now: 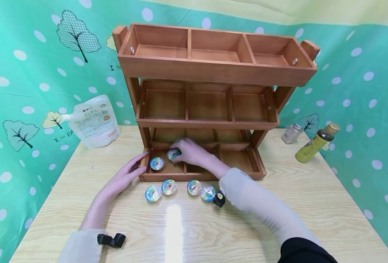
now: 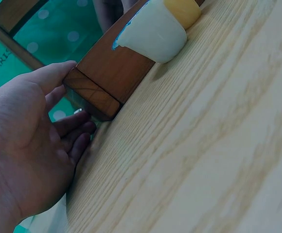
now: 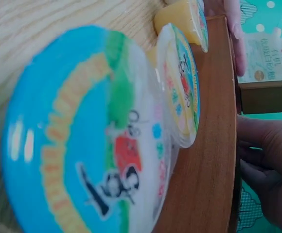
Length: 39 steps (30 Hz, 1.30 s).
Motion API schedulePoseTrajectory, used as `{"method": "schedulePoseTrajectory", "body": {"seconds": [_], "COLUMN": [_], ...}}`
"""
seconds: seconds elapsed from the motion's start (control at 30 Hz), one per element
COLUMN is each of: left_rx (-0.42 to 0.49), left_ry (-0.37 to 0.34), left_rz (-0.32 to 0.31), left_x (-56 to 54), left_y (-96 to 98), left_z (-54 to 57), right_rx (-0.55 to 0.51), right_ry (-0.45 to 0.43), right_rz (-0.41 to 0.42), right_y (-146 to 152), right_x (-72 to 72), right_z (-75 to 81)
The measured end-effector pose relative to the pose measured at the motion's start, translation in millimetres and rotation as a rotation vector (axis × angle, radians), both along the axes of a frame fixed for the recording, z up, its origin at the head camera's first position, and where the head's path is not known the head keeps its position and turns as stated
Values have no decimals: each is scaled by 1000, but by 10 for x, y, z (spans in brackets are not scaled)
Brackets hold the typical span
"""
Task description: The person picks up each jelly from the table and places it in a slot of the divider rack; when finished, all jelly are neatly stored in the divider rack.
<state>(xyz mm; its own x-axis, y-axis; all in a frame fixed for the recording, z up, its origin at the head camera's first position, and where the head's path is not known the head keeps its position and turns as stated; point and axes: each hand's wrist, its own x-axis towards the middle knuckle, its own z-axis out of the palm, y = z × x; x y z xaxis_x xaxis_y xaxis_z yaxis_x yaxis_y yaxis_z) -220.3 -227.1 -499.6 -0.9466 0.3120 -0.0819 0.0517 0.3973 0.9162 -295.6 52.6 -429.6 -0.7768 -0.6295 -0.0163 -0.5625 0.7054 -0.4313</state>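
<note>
Fingers of my left hand (image 1: 124,178) rest against the left end of the wooden rack's bottom tray (image 1: 194,176). The left wrist view shows the thumb at the tray's corner and the other fingers bent beside its outer side. My right hand (image 1: 192,152) reaches into the bottom tray's left compartment and pinches a jelly cup (image 1: 172,154) with a printed lid. Beside it in that compartment sits another jelly cup (image 1: 157,163). In the right wrist view, the tray's front board hides the fingertips and the held cup.
Several jelly cups (image 1: 169,187) stand on the table before the rack, one cup (image 1: 208,193) beneath the right forearm. Two upper tiers (image 1: 213,65) overhang the bottom one. A white pouch (image 1: 95,122) stands left; a shaker (image 1: 291,133) and a yellow-labelled bottle (image 1: 312,148) stand right.
</note>
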Motion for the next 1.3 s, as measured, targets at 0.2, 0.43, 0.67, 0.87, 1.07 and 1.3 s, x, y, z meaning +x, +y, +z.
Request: {"method": "schedulePoseTrajectory", "body": {"seconds": [0.2, 0.43, 0.67, 0.87, 1.07, 1.3], "left_rx": [4, -11, -10, -19, -12, -18], "left_ry": [3, -4, -19, -5, -7, -28], "left_rz": [3, 5, 7, 11, 13, -4], "left_x": [4, 23, 43, 39, 34, 34], "left_y": [3, -15, -16, -12, -15, -2], "left_z": [5, 11, 24, 27, 43, 50], "right_rx": [-101, -373, -579, -692, -693, -674], "right_ry": [-20, -116, -142, -207, -267, -365], "right_rz": [-37, -83, -101, -121, -26, 81], "right_y": [99, 306, 566, 768, 910, 1138], "right_x": [7, 97, 269, 468, 669, 845], "right_z": [29, -2, 10, 16, 6, -43]}}
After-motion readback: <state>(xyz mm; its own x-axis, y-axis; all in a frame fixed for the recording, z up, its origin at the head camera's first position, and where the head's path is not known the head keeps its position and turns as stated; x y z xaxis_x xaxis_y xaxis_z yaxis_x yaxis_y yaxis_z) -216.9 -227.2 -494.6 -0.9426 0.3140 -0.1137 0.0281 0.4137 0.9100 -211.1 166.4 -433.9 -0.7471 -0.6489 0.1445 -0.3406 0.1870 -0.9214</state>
